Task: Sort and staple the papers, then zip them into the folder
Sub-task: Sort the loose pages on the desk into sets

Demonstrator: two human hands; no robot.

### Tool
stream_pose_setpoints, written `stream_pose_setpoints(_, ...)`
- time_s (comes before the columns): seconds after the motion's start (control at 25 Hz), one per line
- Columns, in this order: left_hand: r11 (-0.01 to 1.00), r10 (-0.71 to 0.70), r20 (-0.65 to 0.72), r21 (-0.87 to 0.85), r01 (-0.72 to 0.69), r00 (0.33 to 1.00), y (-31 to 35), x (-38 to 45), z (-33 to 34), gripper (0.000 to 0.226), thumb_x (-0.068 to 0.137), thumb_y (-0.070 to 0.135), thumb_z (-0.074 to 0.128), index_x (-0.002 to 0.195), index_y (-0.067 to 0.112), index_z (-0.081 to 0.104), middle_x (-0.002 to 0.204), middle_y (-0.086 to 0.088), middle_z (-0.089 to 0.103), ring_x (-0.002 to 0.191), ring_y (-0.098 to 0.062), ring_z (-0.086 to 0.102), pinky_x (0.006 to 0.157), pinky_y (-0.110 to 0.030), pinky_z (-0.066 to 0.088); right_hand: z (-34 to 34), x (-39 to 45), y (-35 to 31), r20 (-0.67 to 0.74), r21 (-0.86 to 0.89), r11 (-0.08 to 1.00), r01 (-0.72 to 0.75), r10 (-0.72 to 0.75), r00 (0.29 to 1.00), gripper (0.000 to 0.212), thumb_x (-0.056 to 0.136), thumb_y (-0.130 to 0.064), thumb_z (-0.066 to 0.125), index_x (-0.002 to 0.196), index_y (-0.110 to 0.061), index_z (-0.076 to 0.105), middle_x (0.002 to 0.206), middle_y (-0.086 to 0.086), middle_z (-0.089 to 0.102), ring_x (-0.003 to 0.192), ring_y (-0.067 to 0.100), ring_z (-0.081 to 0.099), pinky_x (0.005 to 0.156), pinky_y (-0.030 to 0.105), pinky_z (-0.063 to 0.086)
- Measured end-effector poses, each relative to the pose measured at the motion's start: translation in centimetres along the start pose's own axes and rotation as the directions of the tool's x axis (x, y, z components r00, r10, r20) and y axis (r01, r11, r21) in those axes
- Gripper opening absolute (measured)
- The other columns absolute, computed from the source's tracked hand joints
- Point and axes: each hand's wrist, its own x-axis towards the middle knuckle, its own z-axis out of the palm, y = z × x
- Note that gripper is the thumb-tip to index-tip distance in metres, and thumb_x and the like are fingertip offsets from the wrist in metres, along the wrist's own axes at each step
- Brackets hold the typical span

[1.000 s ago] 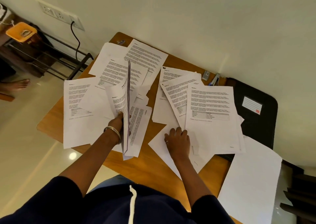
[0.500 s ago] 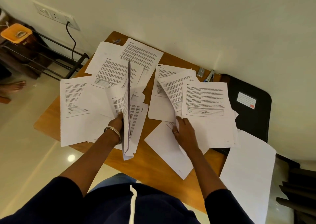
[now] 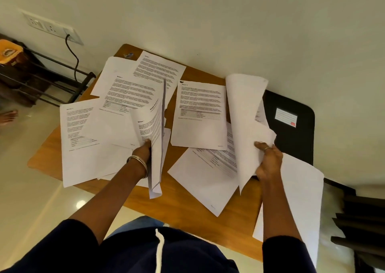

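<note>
I see my left hand (image 3: 143, 150) gripping a thin upright sheaf of printed pages (image 3: 157, 139) over the wooden table (image 3: 208, 216). My right hand (image 3: 267, 162) pinches lifted blank-backed sheets (image 3: 246, 126) just beside the black zip folder (image 3: 291, 126) at the table's right end; loose papers (image 3: 200, 114) cover the tabletop.

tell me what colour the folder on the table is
Black, with a white label bearing a small red mark; the folder shows in the head view.

Single head-worn view, steeply downward onto the near table (image 3: 208, 220).
</note>
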Motion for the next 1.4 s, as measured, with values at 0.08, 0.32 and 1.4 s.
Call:
stream_pose_setpoints(0.08, 1.000, 0.010, -0.006, 0.001, -0.010, 1.000, 0.0, -0.4, 0.4, 0.062, 0.085, 0.056, 0.052, 0.131, 0.013, 0.051, 0.095, -0.010, 0.067, 0.082, -0.032, 0.064, 0.101, -0.050, 0.037, -1.0, 0.0, -0.6, -0.025, 0.031, 0.999, -0.008, 0.009, 1.000, 0.023, 0.078, -0.008, 0.070, 0.095, -0.022, 0.064, 0.103, 0.005, 0.066, 0.091, 0.027, 0.061, 0.066, 0.038, 0.053)
stream_pose_setpoints(0.32, 0.999, -0.042, -0.004, 0.025, 0.042, 0.999, 0.1, -0.7, 0.2, 0.067, 0.081, 0.058, 0.054, 0.134, 0.016, 0.048, 0.135, -0.019, 0.050, 0.118, -0.040, 0.053, 0.104, -0.051, 0.031, -1.2, -0.3, -1.1, 0.000, -0.002, 1.000, 0.016, -0.016, 1.000, 0.035, 0.082, -0.007, 0.068, 0.115, -0.014, 0.061, 0.103, 0.003, 0.066, 0.092, 0.027, 0.062, 0.061, 0.034, 0.052)
stream_pose_setpoints(1.4, 0.991, -0.042, 0.086, 0.129, 0.031, 0.995, 3.7, 2.8, 3.1, 0.069, 0.075, 0.058, 0.060, 0.128, 0.014, 0.054, 0.133, -0.023, 0.047, 0.082, -0.040, 0.062, 0.101, -0.053, 0.030, 5.5, -3.9, 10.7, 0.596, -0.799, -0.139, 0.585, -0.054, 0.801, 0.084, 0.087, -0.071, 0.009, 0.152, -0.019, 0.016, 0.160, 0.002, 0.010, 0.148, 0.019, 0.003, 0.113, 0.055, -0.004)
